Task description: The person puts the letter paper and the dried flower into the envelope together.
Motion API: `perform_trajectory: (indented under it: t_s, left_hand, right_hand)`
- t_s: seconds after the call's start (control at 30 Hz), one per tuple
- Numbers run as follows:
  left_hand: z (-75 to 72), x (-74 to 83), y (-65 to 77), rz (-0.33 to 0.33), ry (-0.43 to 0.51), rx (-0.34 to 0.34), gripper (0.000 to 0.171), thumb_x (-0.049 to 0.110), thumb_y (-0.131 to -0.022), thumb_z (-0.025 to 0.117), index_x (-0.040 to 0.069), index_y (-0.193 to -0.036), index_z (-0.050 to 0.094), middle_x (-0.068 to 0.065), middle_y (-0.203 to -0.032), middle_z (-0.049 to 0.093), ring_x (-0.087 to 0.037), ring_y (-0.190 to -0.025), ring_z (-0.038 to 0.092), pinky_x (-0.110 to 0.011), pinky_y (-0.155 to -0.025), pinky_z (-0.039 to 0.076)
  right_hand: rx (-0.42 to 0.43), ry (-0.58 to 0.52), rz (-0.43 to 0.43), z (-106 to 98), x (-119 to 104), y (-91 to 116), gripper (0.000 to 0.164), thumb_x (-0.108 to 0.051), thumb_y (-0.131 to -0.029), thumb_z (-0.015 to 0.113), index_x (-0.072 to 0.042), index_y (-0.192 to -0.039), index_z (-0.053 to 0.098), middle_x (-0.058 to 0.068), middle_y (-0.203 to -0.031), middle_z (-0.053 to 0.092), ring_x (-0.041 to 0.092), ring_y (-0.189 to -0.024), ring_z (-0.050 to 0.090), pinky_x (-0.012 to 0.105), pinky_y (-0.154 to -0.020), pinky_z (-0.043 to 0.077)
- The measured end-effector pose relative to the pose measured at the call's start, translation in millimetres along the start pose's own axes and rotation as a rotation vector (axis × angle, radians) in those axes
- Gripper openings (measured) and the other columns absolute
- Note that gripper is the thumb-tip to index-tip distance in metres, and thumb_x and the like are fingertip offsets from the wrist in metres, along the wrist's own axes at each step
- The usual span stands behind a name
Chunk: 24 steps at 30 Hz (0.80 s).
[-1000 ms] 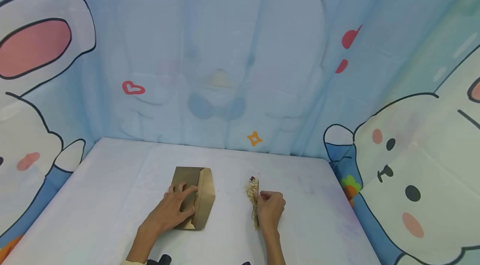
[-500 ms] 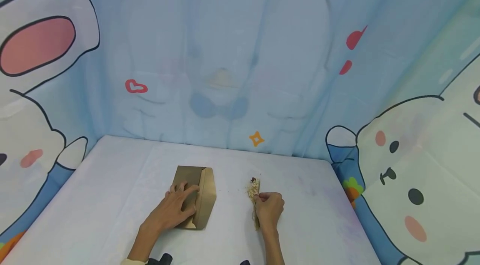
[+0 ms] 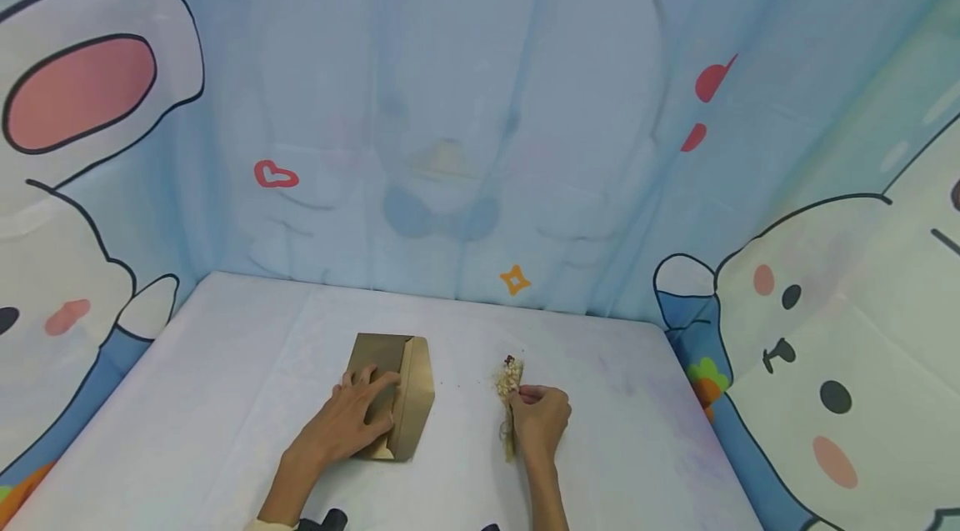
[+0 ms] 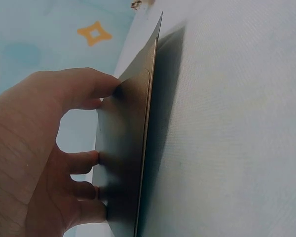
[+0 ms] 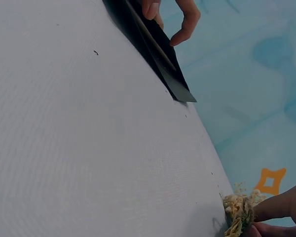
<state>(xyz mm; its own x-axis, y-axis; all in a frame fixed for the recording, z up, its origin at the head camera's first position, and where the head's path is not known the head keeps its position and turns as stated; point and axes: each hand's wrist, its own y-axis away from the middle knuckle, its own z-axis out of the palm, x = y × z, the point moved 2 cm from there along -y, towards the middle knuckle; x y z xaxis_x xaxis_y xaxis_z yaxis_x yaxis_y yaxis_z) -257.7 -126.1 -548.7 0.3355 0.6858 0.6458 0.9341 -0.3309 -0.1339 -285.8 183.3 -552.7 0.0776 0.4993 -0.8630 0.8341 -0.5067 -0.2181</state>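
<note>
A gold envelope [image 3: 417,414] lies on the table with its flap side to the right, and the flap is lifted a little off the cloth. My left hand [image 3: 351,418] rests on it, fingertips spread over its surface and the thumb near the fold. In the left wrist view the thumb and fingers [image 4: 84,190] press the envelope's face [image 4: 123,133]. To the right, my right hand [image 3: 542,421] pinches a small bunch of dried flowers [image 3: 508,385] between thumb and fingertips. Its pale blossoms [image 5: 239,205] point away from me, with the stems toward me.
A white cloth covers the table [image 3: 615,414]. Tiny dark crumbs are scattered between the envelope and the flowers. A blue curtain [image 3: 450,97] with cartoon rabbits hangs behind and at both sides.
The stem end of the flower bunch has swung slightly left in the right hand's fingers. The left hand and envelope keep their places; the head view has shifted a little.
</note>
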Motion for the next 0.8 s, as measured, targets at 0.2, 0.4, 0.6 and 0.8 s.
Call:
perform_trajectory:
  t_s: [0.2, 0.4, 0.6, 0.8]
  left_hand:
    - [-0.1, -1.9, -1.2, -0.003, 0.005, 0.002, 0.054, 0.021, -0.102, 0.07, 0.019, -0.155, 0.057, -0.035, -0.163, 0.045, -0.073, -0.149, 0.035, -0.088, -0.117, 0.029]
    - [-0.1, -3.1, -2.1, -0.005, 0.014, 0.005, 0.055, 0.023, -0.103, 0.071, 0.019, -0.156, 0.057, -0.034, -0.164, 0.045, -0.07, -0.148, 0.04, -0.085, -0.118, 0.031]
    - [-1.3, -2.5, -0.5, 0.002, 0.007, 0.017, 0.055, 0.022, -0.102, 0.071, 0.018, -0.155, 0.057, -0.034, -0.162, 0.046, -0.067, -0.146, 0.044, -0.085, -0.115, 0.034]
    - [-1.5, -0.8, 0.4, 0.006, 0.01, 0.026, 0.054, 0.022, -0.102, 0.07, 0.017, -0.154, 0.058, -0.033, -0.161, 0.047, -0.065, -0.145, 0.045, -0.084, -0.114, 0.036]
  right_hand:
    - [-0.002, -0.018, 0.007, 3, -4, 0, 0.007, 0.005, -0.084, 0.08, 0.009, -0.089, 0.081, 0.022, -0.079, 0.078, 0.023, -0.065, 0.071, 0.023, -0.057, 0.051]
    - [-0.004, -0.049, 0.006, 9, -9, 2, 0.008, 0.004, -0.083, 0.083, 0.009, -0.09, 0.081, 0.023, -0.081, 0.078, 0.024, -0.067, 0.072, 0.021, -0.056, 0.051]
    - [-0.029, -0.061, -0.005, 21, -18, 7, 0.006, 0.005, -0.082, 0.082, 0.007, -0.088, 0.082, 0.02, -0.077, 0.078, 0.021, -0.061, 0.071, 0.02, -0.052, 0.051]
    - [-0.055, -0.07, -0.04, 34, -32, 16, 0.004, 0.006, -0.081, 0.082, 0.006, -0.085, 0.081, 0.018, -0.073, 0.077, 0.02, -0.059, 0.071, 0.021, -0.052, 0.052]
